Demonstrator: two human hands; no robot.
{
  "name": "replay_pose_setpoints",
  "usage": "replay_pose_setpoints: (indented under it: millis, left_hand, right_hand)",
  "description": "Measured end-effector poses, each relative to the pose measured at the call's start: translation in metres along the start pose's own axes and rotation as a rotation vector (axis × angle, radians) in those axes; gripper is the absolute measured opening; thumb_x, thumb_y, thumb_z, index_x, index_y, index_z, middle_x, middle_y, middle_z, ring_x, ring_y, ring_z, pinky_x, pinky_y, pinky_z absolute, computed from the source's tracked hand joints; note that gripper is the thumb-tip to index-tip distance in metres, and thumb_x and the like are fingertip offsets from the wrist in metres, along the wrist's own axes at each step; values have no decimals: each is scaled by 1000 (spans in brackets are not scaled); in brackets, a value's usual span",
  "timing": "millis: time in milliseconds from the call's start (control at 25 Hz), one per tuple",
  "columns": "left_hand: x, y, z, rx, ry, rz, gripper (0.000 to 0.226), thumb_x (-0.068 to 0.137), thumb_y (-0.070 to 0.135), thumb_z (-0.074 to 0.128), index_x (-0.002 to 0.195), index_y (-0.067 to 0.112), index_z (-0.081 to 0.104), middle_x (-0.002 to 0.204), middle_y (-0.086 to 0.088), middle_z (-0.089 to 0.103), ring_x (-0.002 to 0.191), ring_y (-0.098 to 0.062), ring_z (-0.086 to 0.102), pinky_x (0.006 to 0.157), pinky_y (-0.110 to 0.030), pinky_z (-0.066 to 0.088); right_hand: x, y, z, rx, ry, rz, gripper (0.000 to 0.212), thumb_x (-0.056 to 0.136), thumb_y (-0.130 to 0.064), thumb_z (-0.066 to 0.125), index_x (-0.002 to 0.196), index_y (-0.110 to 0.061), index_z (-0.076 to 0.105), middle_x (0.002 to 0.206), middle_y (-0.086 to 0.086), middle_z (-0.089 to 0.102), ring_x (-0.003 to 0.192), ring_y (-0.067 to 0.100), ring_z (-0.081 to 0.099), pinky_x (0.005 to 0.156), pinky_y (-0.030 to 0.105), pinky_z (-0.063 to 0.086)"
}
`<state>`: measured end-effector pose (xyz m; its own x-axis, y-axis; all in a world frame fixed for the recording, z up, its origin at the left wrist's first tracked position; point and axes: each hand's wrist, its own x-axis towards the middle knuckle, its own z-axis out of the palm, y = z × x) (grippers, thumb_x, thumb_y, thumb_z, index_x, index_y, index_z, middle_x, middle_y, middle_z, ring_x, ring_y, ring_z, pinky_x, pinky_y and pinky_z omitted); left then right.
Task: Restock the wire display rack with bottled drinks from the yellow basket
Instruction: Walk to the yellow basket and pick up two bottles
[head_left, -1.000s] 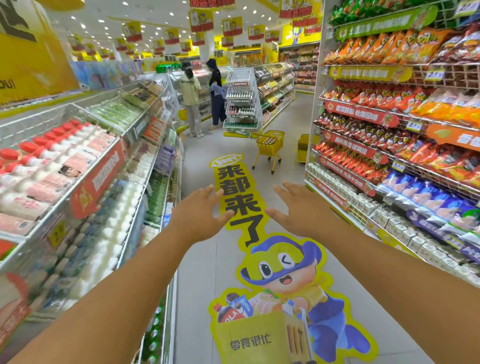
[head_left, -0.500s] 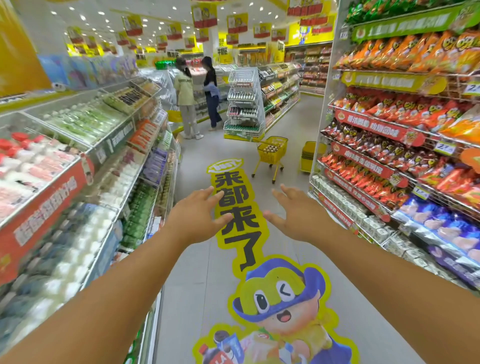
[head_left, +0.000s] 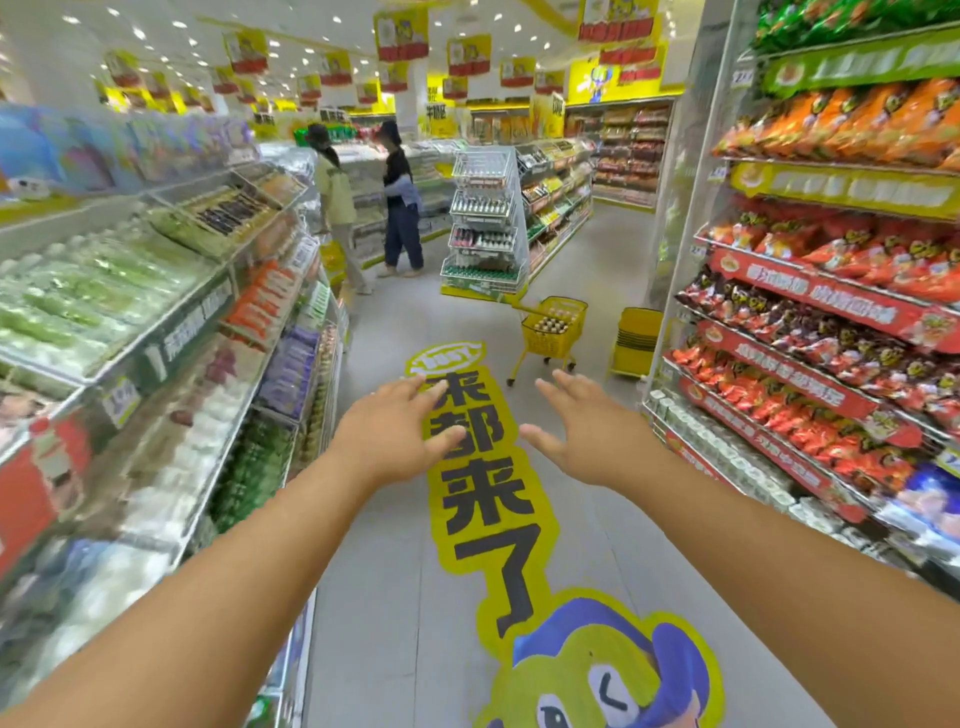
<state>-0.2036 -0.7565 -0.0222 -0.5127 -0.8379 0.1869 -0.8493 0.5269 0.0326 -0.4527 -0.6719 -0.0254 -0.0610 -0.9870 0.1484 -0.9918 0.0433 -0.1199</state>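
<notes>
I have both hands out ahead of me, palms down and empty. My left hand (head_left: 387, 435) has its fingers spread and straight; my right hand (head_left: 582, 427) matches it, fingers splayed, holding nothing. Neither touches anything.

The basket (head_left: 551, 328) sits on the aisle floor, ahead and a little to the right, well apart from both hands. It is on a wheeled stand, with a handle rising at its left side, and I can see dark bottle caps (head_left: 550, 326) packed inside it. Just right of it stands a stack of spare baskets (head_left: 636, 335) against the snack shelf.

The rack (head_left: 484, 223) stands farther on, behind the basket and slightly left of it, at the end of the middle shelf row. Its lower tiers hold rows of bottles; the top tier looks nearly bare, though it is too far off to be sure.

What matters for the reach: the basket lies forward and right, so my right hand is the nearer one. I judge I need to close the distance first. The bottles stand upright, so a grasp from above around the neck looks right.

Two people (head_left: 363, 208) stand beyond, left of the rack.
</notes>
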Motion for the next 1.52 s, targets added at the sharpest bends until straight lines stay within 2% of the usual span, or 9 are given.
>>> replay_pose_setpoints:
  millis: [240,520,880,1000,1240,1360,1520]
  left_hand:
    - [149,-63,42,10,-7,42,79,94,74,35,161,33,22,169,0,18,155,-19,16,123,-40,20]
    - [359,-107,99,17,-4,43,79,93,76,35,159,35,25,169,3,20,155,-20,17,123,-41,23]
    - [612,-168,130,-4,-7,19,83,89,76,32,159,32,28,167,1,24,153,-22,22,123,-41,24]
    - [698,-202,150,-25,-30,19,78,93,74,38,160,35,23,169,7,16,155,-17,15,123,-38,19]
    - [885,-288,193,-36,16,67,85,88,81,29,160,36,22,169,6,17,155,-16,15,123,-37,18]
    - [983,-325,198,-52,18,101,101,73,87,11,160,37,22,169,6,18,155,-16,15,122,-36,19]
    - [1097,-365,215,-38,31,143,81,91,78,29,160,36,22,169,5,17,155,-16,15,121,-35,20]
  right_hand:
    - [154,17,31,39,-28,17,81,98,-72,33,164,-29,14,172,-4,4,158,20,3,124,43,17]
    - [363,87,71,12,-12,2,82,97,-74,31,163,-31,13,172,-3,6,158,20,4,124,43,19]
    - [629,160,88,24,-53,-8,84,96,-74,33,164,-30,10,172,0,5,158,22,2,127,43,17]
    - [717,174,108,20,-42,-8,81,98,-69,38,163,-27,14,172,3,8,158,23,5,125,41,17]
    - [917,192,148,-16,-32,18,80,99,-68,36,163,-24,16,171,6,13,157,27,11,125,41,15]
    - [1016,198,153,-20,-16,51,79,99,-67,39,162,-24,19,170,5,15,156,25,14,124,39,17]
    - [1130,218,165,-20,-13,89,80,98,-69,38,163,-27,17,171,1,14,156,23,12,124,39,17]
